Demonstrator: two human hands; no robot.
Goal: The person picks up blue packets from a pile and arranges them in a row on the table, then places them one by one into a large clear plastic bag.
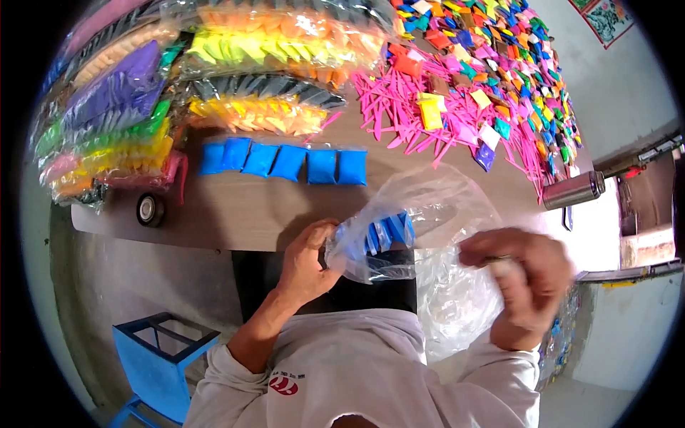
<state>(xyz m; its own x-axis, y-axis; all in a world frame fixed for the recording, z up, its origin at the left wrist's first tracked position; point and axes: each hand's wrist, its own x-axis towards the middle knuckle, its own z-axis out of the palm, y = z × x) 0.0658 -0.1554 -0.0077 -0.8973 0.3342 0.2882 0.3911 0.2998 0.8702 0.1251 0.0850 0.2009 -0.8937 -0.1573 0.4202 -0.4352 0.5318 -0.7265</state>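
My left hand [312, 260] is closed on the left side of a clear plastic bag [457, 196], at the table's front edge. Several blue packets [389, 232] stand side by side inside the bag, whose wide mouth opens to the upper right. My right hand [524, 274] is just right of the bag, its fingers curled and blurred by motion. Whether it pinches the plastic or anything else cannot be made out. Beyond the bag, a row of several flat blue packets [289, 162] lies on the table.
Filled bags of coloured packets [257, 107] are stacked at the back left. Pink plastic sticks [399, 107] and loose packets [499, 57] heap at the back right. A tape roll [150, 210], a metal flask [574, 190] and a blue stool [153, 364] are around me.
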